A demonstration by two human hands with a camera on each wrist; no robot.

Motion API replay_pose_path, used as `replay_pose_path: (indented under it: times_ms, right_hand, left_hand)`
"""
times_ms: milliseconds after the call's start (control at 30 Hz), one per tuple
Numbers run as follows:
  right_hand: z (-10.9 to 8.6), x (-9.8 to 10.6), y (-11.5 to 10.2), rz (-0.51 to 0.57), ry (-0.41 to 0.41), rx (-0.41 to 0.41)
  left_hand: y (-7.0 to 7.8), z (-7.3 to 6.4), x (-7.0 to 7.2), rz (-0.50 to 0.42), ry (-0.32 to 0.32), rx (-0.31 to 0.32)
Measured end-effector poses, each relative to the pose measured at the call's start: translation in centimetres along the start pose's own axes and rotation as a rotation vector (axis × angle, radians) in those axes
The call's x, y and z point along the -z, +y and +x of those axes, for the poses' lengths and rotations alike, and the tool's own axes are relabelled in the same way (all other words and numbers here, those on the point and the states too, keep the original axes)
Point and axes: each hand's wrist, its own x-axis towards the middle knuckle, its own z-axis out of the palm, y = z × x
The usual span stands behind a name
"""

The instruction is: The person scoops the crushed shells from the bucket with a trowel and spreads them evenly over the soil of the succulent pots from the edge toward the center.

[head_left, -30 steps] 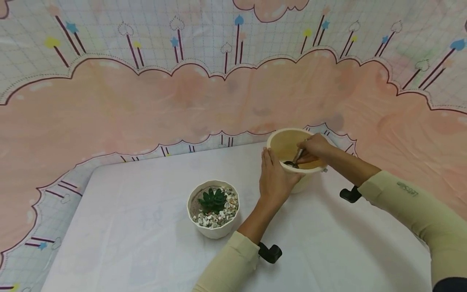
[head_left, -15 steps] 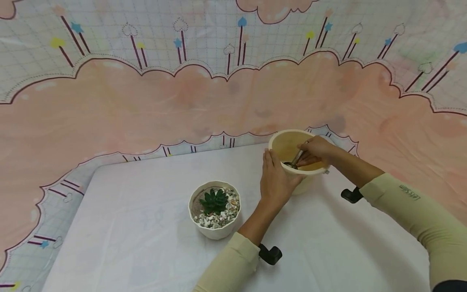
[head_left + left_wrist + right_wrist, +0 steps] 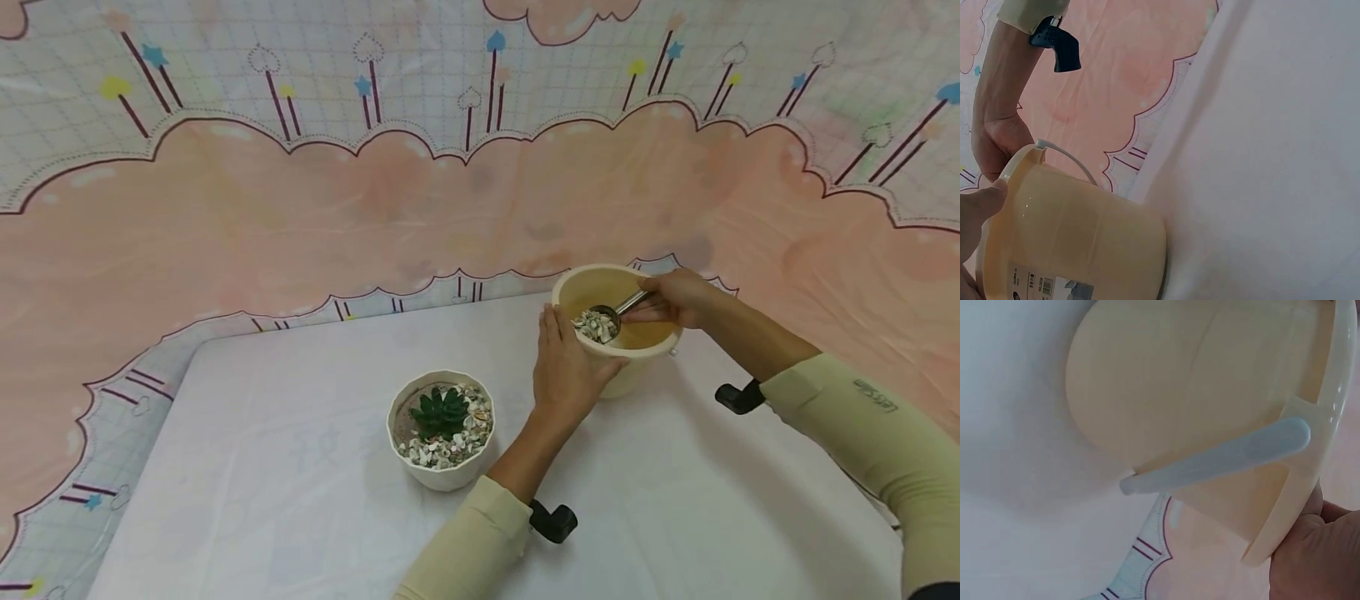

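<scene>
A cream plastic bucket (image 3: 621, 382) stands on the white-covered table, its mouth tipped toward the head camera. My left hand (image 3: 566, 371) holds it at the near side of the rim; the thumb (image 3: 988, 200) lies against the rim in the left wrist view. Inside the mouth, my right hand (image 3: 678, 298) grips a metal spoon (image 3: 632, 302) by its handle. Whitish shell-like chips (image 3: 596, 327) are heaped at the spoon's round bowl. To the left stands a white faceted pot (image 3: 442, 479) with a green succulent (image 3: 438, 412); similar chips (image 3: 442, 452) cover part of its surface, leaving a bare patch at left.
A pale handle (image 3: 1222, 456) hangs along the bucket's outer wall. The label (image 3: 1050, 286) shows in the left wrist view. Behind the table (image 3: 300, 433) hangs a pink patterned cloth (image 3: 337, 217). Black mounts (image 3: 553, 522) sit at both wrists.
My right hand has drawn back to the right and slightly up, bringing the spoon's heaped chips into sight at the bucket's mouth. The left hand, bucket and pot stay in place.
</scene>
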Motion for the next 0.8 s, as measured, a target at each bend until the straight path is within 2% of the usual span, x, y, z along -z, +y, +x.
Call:
replay_pose_path:
  times_ms: [267,533,800]
  right_hand:
    - [-0.6,0.9,0.0,0.162,-0.01,-0.02]
    - [-1.1,2.4,0.1,0.267,0.022,-0.03]
    - [-1.7,3.7,0.3,0.409,0.036,-0.023]
  left_hand:
    - [-0.4,-0.1,0.5,-0.095,-0.007,-0.015]
    - [-0.4,-0.5,1.1,-0.127,-0.026,-0.006]
    - [0.3,-1.6,3.3,-0.202,-0.057,-0.012]
